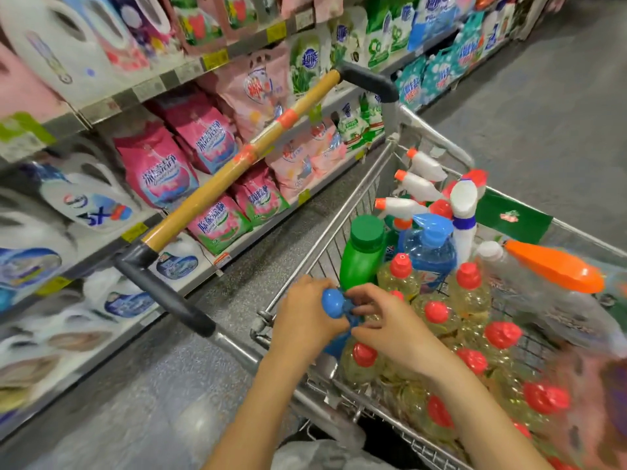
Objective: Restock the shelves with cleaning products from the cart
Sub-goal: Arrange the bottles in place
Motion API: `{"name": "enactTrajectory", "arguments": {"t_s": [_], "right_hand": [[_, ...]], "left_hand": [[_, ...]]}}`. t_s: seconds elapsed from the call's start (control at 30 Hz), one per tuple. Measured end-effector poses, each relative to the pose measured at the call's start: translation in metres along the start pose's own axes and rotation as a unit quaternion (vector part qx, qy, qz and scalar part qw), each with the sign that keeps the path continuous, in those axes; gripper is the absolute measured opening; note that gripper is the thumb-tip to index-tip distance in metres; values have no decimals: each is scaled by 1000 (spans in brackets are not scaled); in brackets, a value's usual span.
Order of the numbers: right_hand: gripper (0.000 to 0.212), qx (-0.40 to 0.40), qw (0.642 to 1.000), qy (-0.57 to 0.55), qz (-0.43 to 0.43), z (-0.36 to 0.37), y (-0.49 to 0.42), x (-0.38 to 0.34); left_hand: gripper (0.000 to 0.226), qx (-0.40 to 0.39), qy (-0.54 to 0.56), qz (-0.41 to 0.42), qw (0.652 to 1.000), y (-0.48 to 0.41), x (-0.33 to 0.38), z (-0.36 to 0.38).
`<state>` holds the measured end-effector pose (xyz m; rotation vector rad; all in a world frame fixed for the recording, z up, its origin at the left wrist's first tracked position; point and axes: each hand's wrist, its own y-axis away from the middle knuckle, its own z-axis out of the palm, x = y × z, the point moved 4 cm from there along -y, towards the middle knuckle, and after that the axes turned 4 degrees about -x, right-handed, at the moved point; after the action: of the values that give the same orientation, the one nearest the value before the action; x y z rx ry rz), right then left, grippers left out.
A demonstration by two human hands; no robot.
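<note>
Grips blue spray bottle [334,301] with left hand [305,317], at 9 o'clock of it; pinches its trigger with right hand [383,322], at 3 o'clock, over cart [237,347].

A grey speckled floor [543,96] is seen along the aisle. Pink powder bags [154,167] and white jugs [84,201] are ranged at the left, and yellow price labels [134,231] are fixed along the edges below them.
</note>
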<state>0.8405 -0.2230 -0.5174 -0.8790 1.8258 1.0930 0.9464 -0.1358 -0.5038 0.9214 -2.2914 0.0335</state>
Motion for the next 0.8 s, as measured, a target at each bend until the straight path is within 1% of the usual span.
{"name": "enactTrajectory", "arguments": {"t_s": [0.1,0.17,0.2,0.3,0.37,0.43,0.47,0.57,0.6,0.63,0.7,0.73,0.8], "right_hand": [[48,9,998,-50,-24,-3,3,0],[50,26,995,-91,-38,-7,3,-3],[53,28,995,-89,-45,-8,4,-5],[72,8,996,-44,-77,-9,3,-10],[84,-4,994,17,-108,-12,1,-16],[93,-12,989,67,-134,-18,-5,-25],[95,-23,988,61,-140,-20,-10,-29],[93,-92,978,-69,-172,-16,-24,-40],[90,-98,972,-110,-182,-14,-28,-42],[86,-87,968,-143,-187,-12,-30,-43],[78,-34,962,-186,-197,-11,-34,-44],[75,-2,959,-200,-200,-11,-34,-45],[73,63,953,-216,-201,-13,-34,-45]], "left_hand": [[34,21,-7,-6,1000,-1,2,-19],[32,24,-12,9,1000,-2,10,-35],[30,23,-14,20,999,-2,16,-43],[25,18,-25,53,998,0,37,-66],[26,17,-27,66,997,4,46,-82],[29,11,-19,81,996,8,55,-100],[29,1,-13,89,996,8,60,-108],[25,-37,-13,116,993,2,77,-129],[24,-52,-14,126,991,-1,81,-134],[24,-67,-15,138,988,-4,83,-137],[28,-89,-8,162,983,-11,83,-140],[34,-89,4,174,981,-15,81,-140],[55,-64,11,199,978,-22,74,-140]]}}
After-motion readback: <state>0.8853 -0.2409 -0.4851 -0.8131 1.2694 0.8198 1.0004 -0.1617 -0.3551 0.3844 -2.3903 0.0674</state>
